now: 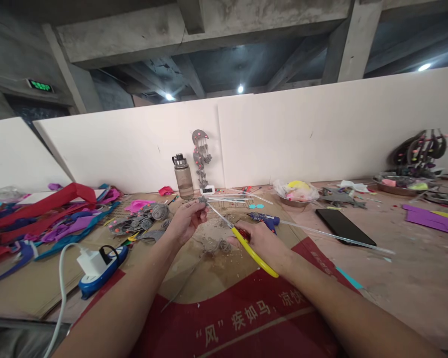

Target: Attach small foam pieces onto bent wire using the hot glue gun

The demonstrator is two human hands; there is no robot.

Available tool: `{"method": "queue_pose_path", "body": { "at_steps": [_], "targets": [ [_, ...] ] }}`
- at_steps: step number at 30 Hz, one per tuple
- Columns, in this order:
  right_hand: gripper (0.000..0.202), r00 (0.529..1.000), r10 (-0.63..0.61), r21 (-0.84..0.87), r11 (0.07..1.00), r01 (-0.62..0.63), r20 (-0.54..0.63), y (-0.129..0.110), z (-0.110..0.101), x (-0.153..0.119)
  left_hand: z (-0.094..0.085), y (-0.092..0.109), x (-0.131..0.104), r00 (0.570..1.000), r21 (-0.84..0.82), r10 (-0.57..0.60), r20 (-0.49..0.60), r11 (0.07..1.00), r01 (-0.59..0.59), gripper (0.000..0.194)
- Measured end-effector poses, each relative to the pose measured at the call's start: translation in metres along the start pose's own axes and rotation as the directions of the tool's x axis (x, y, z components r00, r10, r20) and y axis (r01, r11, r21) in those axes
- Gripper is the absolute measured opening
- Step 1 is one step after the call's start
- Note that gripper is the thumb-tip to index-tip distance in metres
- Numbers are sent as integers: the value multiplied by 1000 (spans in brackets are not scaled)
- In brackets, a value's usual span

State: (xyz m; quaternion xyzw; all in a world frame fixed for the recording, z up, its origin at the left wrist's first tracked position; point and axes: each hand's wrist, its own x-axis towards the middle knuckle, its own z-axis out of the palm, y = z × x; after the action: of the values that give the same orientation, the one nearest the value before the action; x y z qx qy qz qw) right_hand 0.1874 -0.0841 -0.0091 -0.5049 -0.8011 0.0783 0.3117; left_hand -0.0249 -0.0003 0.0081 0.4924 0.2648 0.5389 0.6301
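My left hand (189,219) is closed in a pinch on a small grey piece (202,200), too small to make out fully. In my right hand (263,243) is a long tool with yellow handles (257,257) and slim metal jaws, which looks like tweezers or scissors. Its metal tip (218,215) points toward the grey piece and reaches close to it. Below the hands, grey yarn (212,246) lies in a loose tangle on the cardboard. A blue glue gun (265,219) rests just beyond my right hand.
Grey felt pieces and a yarn ball (160,211) lie left of my hands. Further left are coloured felt strips (52,214) and a blue power strip (103,273) with a white cable. A bottle (183,179) stands behind. To the right are a black phone (344,226) and a clear glue stick (336,234).
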Motion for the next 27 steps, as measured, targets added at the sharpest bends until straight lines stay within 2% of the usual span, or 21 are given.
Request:
{"method": "queue_pose_path", "body": {
  "at_steps": [12,16,22,27],
  "targets": [
    [33,1000,4,-43,999,-5,-21,-1,0,0,6,4,-3,1000,24,5,-11,1000,-5,22],
    [36,1000,5,-44,999,-6,-29,0,1,0,6,3,-3,1000,-17,-15,-7,1000,15,20],
    [30,999,-19,-59,998,17,-39,0,2,0,4,1,-2,997,-121,-74,15,990,75,17],
    [29,999,-15,-64,998,12,-41,1,1,0,4,0,-2,997,-135,-78,19,988,80,17]
  ]
}}
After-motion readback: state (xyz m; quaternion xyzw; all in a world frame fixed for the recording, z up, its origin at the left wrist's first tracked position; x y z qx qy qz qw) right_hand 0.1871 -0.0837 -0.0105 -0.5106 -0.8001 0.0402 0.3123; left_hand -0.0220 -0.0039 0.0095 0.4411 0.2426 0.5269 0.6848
